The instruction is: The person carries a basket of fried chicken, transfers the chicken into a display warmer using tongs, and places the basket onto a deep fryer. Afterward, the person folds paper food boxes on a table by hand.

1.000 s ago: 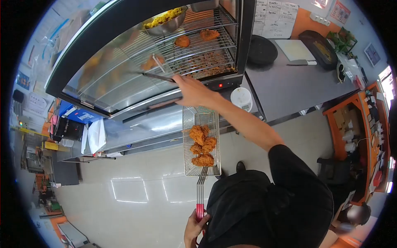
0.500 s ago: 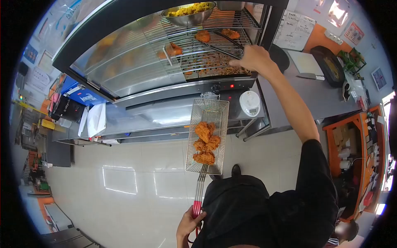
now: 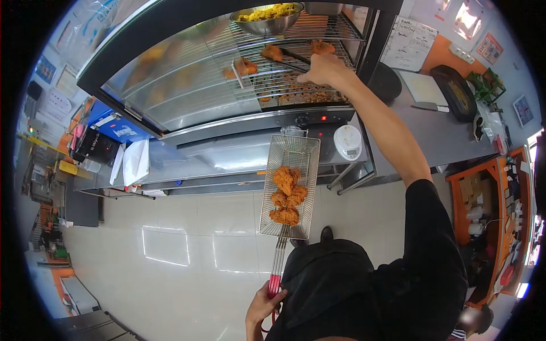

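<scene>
Basket (image 3: 313,170) held mouth-up, presumably to contain chicken (image 3: 286,181).
Your left hand (image 3: 264,304), six o'clock, wraps its handle (image 3: 274,284); your right hand (image 3: 327,71), twelve o'clock, clasps tongs (image 3: 296,55).

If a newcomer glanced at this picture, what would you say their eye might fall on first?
Probably the golden-brown fried pieces in the wire basket near the middle, its red handle held by the left hand below. Next might come the right hand, holding dark tongs at a browned piece inside the glass-fronted cabinet. At the top, a metal bowl of yellow food also stands out.
</scene>
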Motion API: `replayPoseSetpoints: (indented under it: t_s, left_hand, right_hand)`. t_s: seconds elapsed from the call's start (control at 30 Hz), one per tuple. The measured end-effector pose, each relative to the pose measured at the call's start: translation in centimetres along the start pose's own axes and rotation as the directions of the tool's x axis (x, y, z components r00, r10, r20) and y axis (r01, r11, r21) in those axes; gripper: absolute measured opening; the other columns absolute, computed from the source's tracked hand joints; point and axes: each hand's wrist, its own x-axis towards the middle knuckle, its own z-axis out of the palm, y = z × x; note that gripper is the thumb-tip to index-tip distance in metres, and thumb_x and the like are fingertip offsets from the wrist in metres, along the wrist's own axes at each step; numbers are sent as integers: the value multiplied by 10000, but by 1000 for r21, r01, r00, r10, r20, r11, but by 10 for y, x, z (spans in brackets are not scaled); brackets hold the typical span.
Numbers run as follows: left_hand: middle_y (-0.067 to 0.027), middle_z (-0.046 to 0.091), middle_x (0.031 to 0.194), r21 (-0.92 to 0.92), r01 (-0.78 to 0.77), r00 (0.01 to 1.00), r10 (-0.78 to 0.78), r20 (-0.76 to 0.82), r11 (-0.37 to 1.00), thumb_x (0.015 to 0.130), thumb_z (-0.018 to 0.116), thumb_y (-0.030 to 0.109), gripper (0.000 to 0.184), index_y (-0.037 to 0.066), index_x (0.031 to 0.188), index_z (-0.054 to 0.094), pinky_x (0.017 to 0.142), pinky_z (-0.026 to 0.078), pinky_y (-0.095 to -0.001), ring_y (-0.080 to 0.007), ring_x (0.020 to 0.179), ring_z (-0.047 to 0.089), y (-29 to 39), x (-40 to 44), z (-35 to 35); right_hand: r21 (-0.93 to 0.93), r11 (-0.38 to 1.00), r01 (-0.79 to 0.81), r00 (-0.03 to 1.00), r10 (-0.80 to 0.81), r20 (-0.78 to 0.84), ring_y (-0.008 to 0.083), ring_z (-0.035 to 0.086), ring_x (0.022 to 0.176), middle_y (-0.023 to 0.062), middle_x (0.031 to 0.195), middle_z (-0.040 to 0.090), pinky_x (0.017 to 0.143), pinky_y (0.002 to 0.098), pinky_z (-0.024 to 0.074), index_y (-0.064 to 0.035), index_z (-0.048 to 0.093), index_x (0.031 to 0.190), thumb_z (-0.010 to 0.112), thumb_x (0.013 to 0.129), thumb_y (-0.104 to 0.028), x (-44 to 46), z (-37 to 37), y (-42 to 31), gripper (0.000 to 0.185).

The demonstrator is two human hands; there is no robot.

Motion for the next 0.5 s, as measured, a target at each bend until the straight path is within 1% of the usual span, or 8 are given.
replayPoseSetpoints:
  t_s: [0.07, 0.17, 0.27, 0.3, 0.4, 0.43, 0.5]
  left_hand:
    - [1, 567, 643, -12, 10, 1000, -10, 5, 1000, 952, 753, 195, 317, 20, 1163, 594, 445, 444, -277, -100, 488, 550, 3, 0, 0]
    - [-5, 573, 647, 11, 35, 999, -35, 15, 999, 948, 756, 195, 319, 17, 1159, 596, 448, 446, -280, -106, 486, 554, 9, -2, -2]
    - [-12, 582, 651, 15, 24, 999, -24, 21, 1000, 945, 758, 193, 322, 13, 1156, 594, 452, 448, -282, -112, 483, 557, 7, 0, -2]
    - [-14, 585, 652, 10, 13, 1000, -13, 20, 1000, 944, 759, 192, 324, 11, 1155, 593, 453, 448, -282, -114, 481, 558, 4, 1, -2]
    - [-19, 589, 655, 13, -21, 1000, 21, 7, 1000, 941, 763, 201, 331, 8, 1148, 592, 459, 451, -282, -122, 480, 561, 2, 2, -2]
    - [-20, 589, 654, 25, -10, 1000, 10, 7, 1000, 941, 763, 206, 334, 8, 1148, 591, 460, 452, -285, -124, 481, 563, 3, 2, -2]
    - [-23, 590, 652, 44, 13, 1000, -13, 6, 999, 940, 765, 217, 341, 9, 1148, 591, 461, 455, -289, -129, 483, 567, 6, 1, -2]
  right_hand:
    - [69, 997, 34, 998, -38, 57, 390, 722, 990, 245, 1028, 736, 873, 469, 568, 28, 710, 1103, 793, 759, -637, 2, 5, -1, 753]
    - [82, 996, 35, 990, -46, 133, 376, 718, 1036, 215, 1057, 746, 916, 458, 567, 18, 752, 1051, 802, 729, -626, 2, 5, -9, 722]
    - [82, 996, 47, 997, -52, 52, 384, 727, 994, 229, 1014, 746, 918, 464, 566, 31, 757, 1018, 800, 731, -639, 7, 20, -1, 730]
    - [59, 998, 29, 997, -33, 70, 398, 725, 996, 248, 1027, 740, 913, 467, 570, 54, 753, 1023, 773, 735, -686, 1, 14, 0, 794]
    - [44, 999, -31, 993, 26, 112, 416, 711, 1042, 263, 1108, 722, 912, 468, 575, 74, 740, 1068, 736, 736, -735, -17, -12, 19, 875]
    - [-3, 997, -75, 996, 75, 56, 400, 709, 1061, 246, 1121, 724, 916, 465, 575, 74, 730, 1107, 699, 724, -799, -26, -18, 28, 954]
    - [-66, 985, -160, 987, 160, -12, 390, 710, 1068, 228, 1135, 727, 918, 461, 576, 64, 735, 1107, 717, 712, -797, -36, -27, 51, 947]
